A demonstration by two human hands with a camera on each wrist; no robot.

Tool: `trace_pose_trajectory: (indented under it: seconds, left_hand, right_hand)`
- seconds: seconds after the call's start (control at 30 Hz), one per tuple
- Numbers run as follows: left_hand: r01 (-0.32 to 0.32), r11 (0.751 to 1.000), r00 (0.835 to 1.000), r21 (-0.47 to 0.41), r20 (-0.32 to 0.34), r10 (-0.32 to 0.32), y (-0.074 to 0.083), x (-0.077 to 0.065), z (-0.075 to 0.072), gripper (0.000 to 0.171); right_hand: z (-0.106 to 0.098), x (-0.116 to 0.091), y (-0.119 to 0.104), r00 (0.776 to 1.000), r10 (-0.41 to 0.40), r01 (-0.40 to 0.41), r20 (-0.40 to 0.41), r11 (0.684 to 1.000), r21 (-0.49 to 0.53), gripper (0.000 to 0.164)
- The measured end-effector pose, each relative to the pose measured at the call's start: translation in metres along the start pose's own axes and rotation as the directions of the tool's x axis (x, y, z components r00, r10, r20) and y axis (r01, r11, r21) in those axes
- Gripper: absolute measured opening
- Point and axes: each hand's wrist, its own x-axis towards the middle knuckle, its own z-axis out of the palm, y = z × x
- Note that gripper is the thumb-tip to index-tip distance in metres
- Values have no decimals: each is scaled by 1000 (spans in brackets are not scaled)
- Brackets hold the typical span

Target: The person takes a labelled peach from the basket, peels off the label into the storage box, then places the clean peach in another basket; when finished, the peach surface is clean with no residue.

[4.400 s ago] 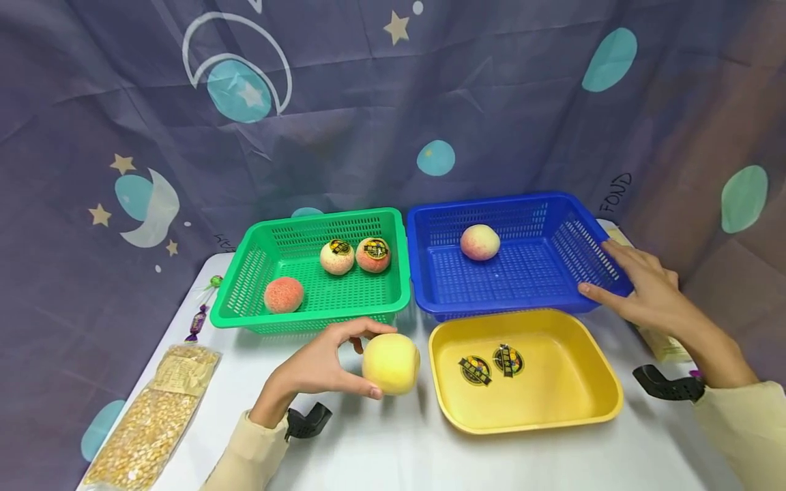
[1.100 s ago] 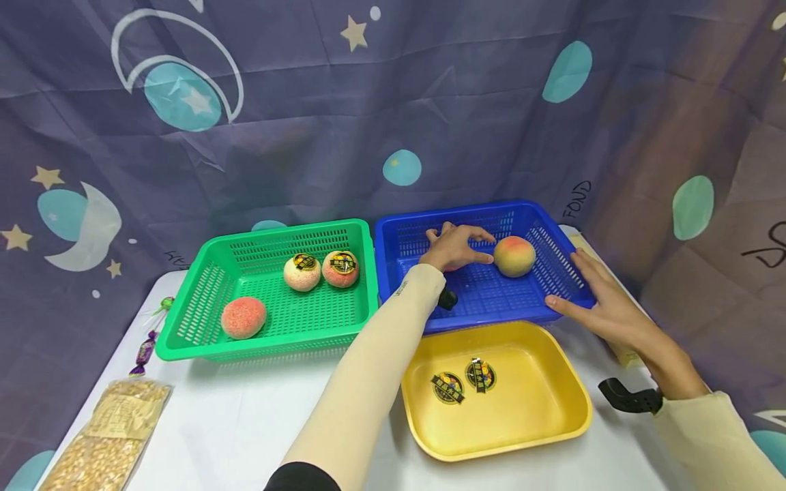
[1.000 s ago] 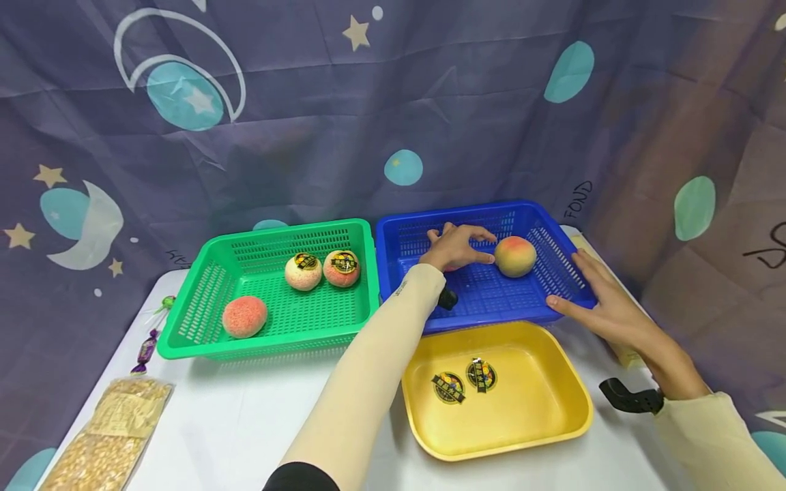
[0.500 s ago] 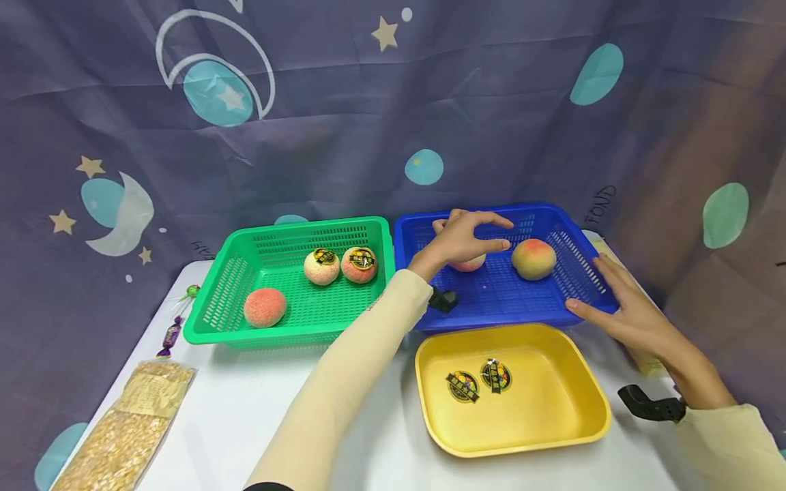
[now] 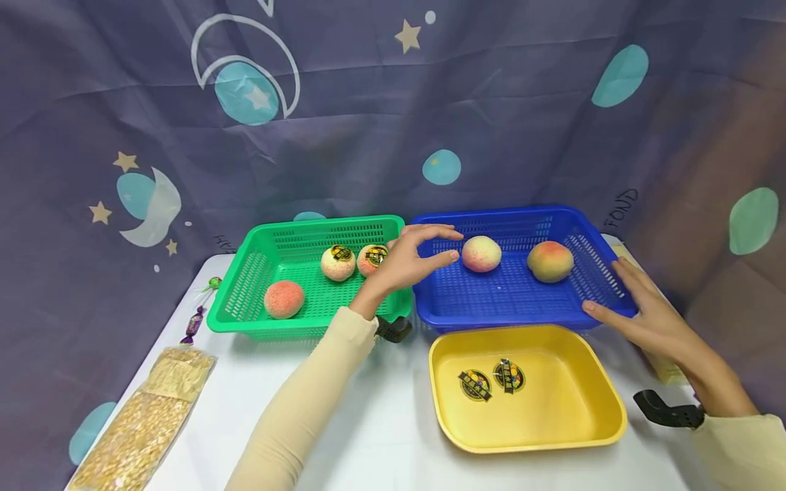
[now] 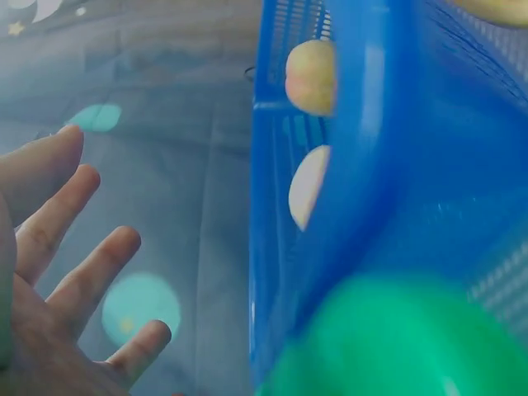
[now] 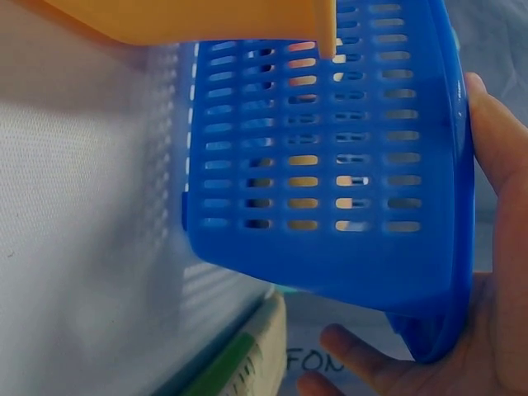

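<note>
My left hand (image 5: pixel 402 264) is over the right end of the green basket (image 5: pixel 245 327), fingers spread and holding nothing. It partly hides a peach (image 5: pixel 371 258) with a sticker; a paler stickered peach (image 5: pixel 338 266) and a red peach (image 5: pixel 284 300) lie in the same basket. In the blue basket (image 5: pixel 510 317) sit a pale pink peach (image 5: pixel 482 254) and a yellow-red peach (image 5: pixel 550 262), apart from each other. My right hand (image 5: pixel 666 327) rests at that basket's right front corner, thumb at the rim (image 7: pixel 462 206) and fingers extended along the outside in the right wrist view.
In front of the blue basket stands a yellow tray (image 5: pixel 528 447) with two round black stickers inside. At left lie a bag of corn kernels (image 5: pixel 144 426), a purple-wrapped candy (image 5: pixel 193 324) and a green lollipop (image 5: pixel 215 282). A patterned curtain (image 5: pixel 356 102) hangs behind.
My left hand carried the yellow-red peach from the table's middle into the blue basket, let go, and drew back left toward the green basket. My right hand has stayed at the basket's corner.
</note>
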Motion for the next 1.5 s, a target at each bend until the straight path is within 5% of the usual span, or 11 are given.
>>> trace_pose_trajectory:
  seconds: [0.3,0.63,1.07,1.3,1.5]
  left_hand:
    - [34,993,986,-110,-159,-51,-21,-53,-34,32]
    - [95,994,944,-63,-311,-110,-37,-118,-71,33]
    - [280,949,830,143,-533,-165,-59,-197,-111,43]
    - [357,915,757,186,-632,-167,-75,-223,-115,50]
    - [447,869,714,211,-670,-204,-83,-237,-117,57]
  right_hand:
    - [0,1,1,1000,-22,22,-8,1000,-10,100]
    - [2,1,2,1000,-15,15,2,1000,-6,100]
    - [2,1,1,999,-35,35,-12,999,-15,100]
    - [2,1,1,1000,-23,23,-4,1000,-21,100]
    - [3,1,1,999,-26,26,-19,1000,-18,100]
